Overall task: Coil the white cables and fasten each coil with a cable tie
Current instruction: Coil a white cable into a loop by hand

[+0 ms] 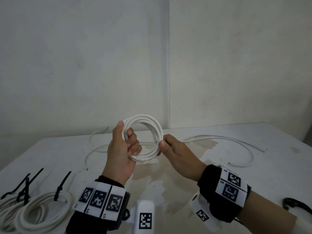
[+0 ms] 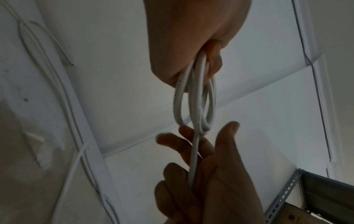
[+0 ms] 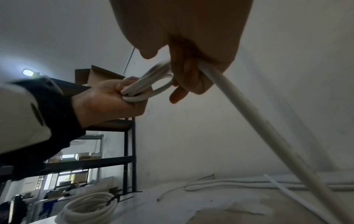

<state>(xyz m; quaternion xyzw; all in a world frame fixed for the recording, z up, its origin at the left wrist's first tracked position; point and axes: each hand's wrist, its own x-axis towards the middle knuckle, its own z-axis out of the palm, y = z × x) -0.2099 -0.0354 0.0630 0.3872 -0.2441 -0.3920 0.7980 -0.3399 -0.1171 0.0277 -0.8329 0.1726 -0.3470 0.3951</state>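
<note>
- The white cable coil [image 1: 143, 137] is held upright in the air above the desk [image 1: 168, 174].
- The left hand [image 1: 123, 149] grips the coil's left side, fingers curled through it.
- The right hand [image 1: 175, 152] pinches the coil's right side.
- Finished tied coils [image 1: 42, 206] lie on the desk left of the held coil; loose cables [image 1: 228, 146] lie behind it.

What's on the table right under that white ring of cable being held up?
Under the coil, the table shows a brownish stained patch and loose white cable trailing left. The left hand and right hand hide some of it.
</note>
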